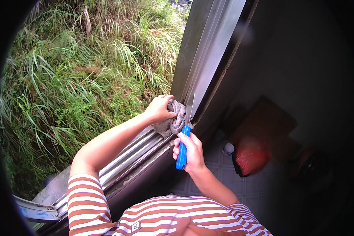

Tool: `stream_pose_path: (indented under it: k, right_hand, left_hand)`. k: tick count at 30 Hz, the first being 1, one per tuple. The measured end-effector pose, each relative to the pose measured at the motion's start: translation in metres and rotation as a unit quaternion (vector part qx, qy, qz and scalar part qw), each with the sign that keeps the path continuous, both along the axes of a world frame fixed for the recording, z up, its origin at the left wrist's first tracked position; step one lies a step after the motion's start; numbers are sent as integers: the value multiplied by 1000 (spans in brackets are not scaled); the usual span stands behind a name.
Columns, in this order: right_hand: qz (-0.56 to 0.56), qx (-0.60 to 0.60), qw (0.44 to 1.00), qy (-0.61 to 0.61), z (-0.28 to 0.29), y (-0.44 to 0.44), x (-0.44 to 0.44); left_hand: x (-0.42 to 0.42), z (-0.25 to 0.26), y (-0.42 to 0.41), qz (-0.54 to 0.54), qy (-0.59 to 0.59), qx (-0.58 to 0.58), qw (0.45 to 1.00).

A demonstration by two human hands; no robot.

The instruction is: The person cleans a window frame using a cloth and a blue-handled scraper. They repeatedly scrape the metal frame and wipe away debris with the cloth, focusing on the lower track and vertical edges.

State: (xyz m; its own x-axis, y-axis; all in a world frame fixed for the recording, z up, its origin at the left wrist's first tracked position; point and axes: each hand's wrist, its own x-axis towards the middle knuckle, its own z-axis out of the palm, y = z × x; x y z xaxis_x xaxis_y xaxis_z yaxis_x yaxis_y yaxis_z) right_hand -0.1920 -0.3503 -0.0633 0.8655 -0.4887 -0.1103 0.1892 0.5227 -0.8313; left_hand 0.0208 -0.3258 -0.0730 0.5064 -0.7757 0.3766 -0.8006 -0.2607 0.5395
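Observation:
My left hand (160, 109) grips a crumpled grey cloth (177, 115) at the corner where the metal window track (132, 152) meets the upright metal frame (212, 44). Just right of the cloth, my right hand (193, 150) holds a knife by its blue handle (183, 150). Its blade (190, 110) points up along the upright frame, close beside the cloth. Whether the blade touches the frame or cloth, I cannot tell.
Grassy slope (76, 79) lies outside the opening on the left. A window sash piece (38, 211) stands at the lower left. On the tiled floor (221, 171) at right are a red plastic bag (250, 159), a small round container (228, 149) and a dim brown board (265, 118).

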Motion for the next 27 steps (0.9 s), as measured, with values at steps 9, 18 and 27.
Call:
stream_pose_path:
  k: [9,18,27]
  right_hand:
    - [74,93,992,48,13,4,-34]
    - [165,83,982,47,29,12,-33]
    - [55,38,998,8,13,8,-5]
  left_hand:
    - [3,42,-16,-85,138,-100,982]
    - [12,88,-31,-62,177,-113,976]
    - [-4,132,-1,-107,-164,-88,977]
